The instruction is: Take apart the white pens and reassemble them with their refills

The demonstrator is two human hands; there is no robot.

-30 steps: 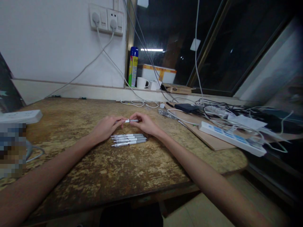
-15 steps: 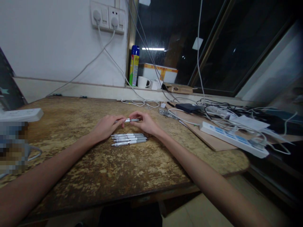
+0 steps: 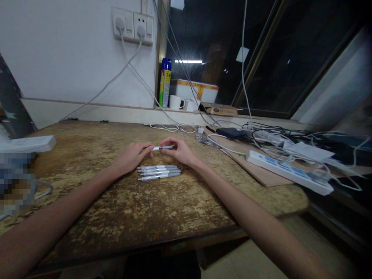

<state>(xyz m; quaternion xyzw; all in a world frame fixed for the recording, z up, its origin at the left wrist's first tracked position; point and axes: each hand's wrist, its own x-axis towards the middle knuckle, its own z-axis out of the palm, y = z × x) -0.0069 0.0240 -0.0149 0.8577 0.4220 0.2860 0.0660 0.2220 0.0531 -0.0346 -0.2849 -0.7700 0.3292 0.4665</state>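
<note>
Both hands hold one white and grey pen (image 3: 157, 148) level above the worn wooden table (image 3: 151, 205). My left hand (image 3: 133, 154) has its fingers closed on the pen's left end, which they hide. On the other end, my right hand (image 3: 178, 150) pinches the grey part between thumb and fingers. Just below the hands, several similar white and grey pens (image 3: 159, 171) lie side by side on the table, tips and clips lined up roughly left to right.
A white power strip (image 3: 287, 172) and tangled cables lie on the right, beside a brown board (image 3: 261, 176). Another white strip (image 3: 43, 143) is at the left edge. A mug (image 3: 175, 102) and spray can (image 3: 165, 85) stand on the sill.
The camera view has shifted slightly. More of the held pen's grey part shows between the hands; both hands keep their grip, and the row of pens is unchanged.
</note>
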